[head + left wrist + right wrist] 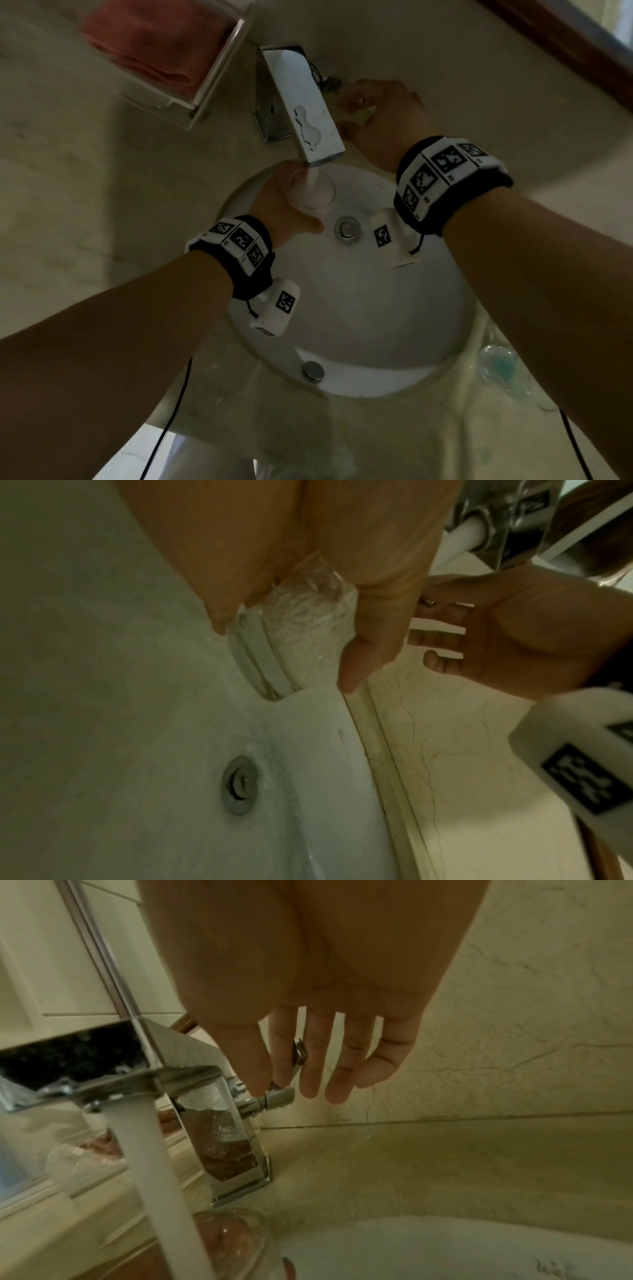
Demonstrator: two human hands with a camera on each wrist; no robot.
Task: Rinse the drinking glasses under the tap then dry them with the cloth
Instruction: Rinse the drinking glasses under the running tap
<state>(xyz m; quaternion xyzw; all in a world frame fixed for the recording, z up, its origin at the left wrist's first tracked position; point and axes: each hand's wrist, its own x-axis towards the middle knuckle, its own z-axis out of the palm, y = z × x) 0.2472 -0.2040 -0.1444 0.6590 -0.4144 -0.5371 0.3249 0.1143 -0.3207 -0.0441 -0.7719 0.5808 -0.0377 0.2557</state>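
A clear drinking glass (312, 192) stands upright under the chrome tap (301, 106), over the back of the white basin. My left hand (291, 209) grips it round the side; in the left wrist view the glass (301, 631) is full of foaming water. A white stream of water (150, 1164) runs from the spout into the glass (236, 1240). My right hand (363, 113) is behind and right of the tap. Its thumb and forefinger pinch the small tap lever (281, 1093), and the other fingers hang straight. A folded pink cloth (154, 44) lies at the back left.
The cloth sits in a clear tray (205, 99) left of the tap. The round basin (376, 325) has a drain (347, 229) in the middle, and a marble counter (85, 171) surrounds it. A clear object with a blue-green part (496, 365) lies at the front right.
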